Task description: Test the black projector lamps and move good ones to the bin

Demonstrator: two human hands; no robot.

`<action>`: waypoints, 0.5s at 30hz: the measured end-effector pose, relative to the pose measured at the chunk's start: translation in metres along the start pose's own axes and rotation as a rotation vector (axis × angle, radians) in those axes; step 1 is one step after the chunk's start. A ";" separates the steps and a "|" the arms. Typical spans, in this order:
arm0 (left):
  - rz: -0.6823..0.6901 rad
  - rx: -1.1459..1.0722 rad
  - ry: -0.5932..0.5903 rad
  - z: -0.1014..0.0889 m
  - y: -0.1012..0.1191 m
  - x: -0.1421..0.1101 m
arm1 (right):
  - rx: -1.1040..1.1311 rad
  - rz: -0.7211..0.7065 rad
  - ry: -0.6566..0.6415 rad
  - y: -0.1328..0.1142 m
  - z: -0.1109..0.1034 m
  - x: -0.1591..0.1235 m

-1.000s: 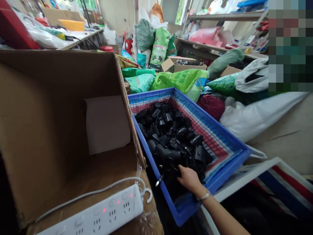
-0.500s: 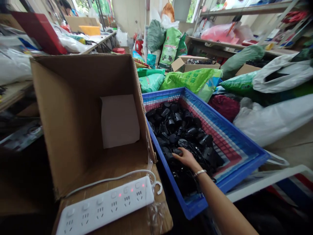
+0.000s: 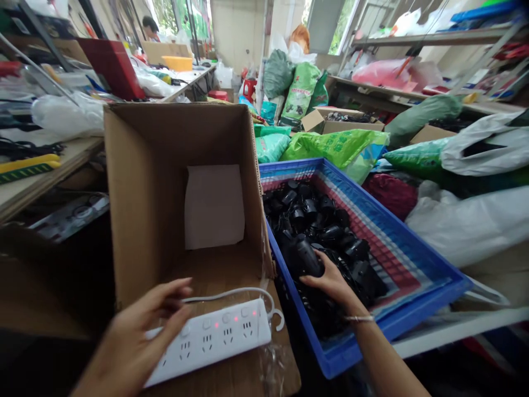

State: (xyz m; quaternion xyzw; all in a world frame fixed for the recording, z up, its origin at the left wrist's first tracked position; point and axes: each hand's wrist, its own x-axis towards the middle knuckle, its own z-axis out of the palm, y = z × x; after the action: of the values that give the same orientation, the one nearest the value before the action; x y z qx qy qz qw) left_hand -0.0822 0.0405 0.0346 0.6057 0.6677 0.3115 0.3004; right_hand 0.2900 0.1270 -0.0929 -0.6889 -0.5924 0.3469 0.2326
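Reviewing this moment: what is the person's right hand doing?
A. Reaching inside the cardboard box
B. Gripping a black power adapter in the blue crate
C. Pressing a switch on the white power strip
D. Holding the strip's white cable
B. The right hand is wrapped around a black power adapter inside the blue plastic crate.
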 end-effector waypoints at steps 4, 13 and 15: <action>-0.016 -0.224 -0.420 0.076 0.040 0.026 | -0.036 -0.048 0.021 -0.012 0.003 -0.049; 0.038 -0.055 -0.738 0.140 0.065 0.032 | -0.281 -0.329 0.056 -0.015 0.006 -0.119; 0.050 -0.045 -0.755 0.131 0.066 0.028 | -0.373 -0.476 0.094 -0.022 -0.002 -0.126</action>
State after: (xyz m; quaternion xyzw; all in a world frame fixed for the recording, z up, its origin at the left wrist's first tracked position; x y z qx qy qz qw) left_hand 0.0587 0.0796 0.0030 0.6872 0.4881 0.0883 0.5308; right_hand 0.2703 0.0081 -0.0501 -0.5768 -0.7794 0.1354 0.2038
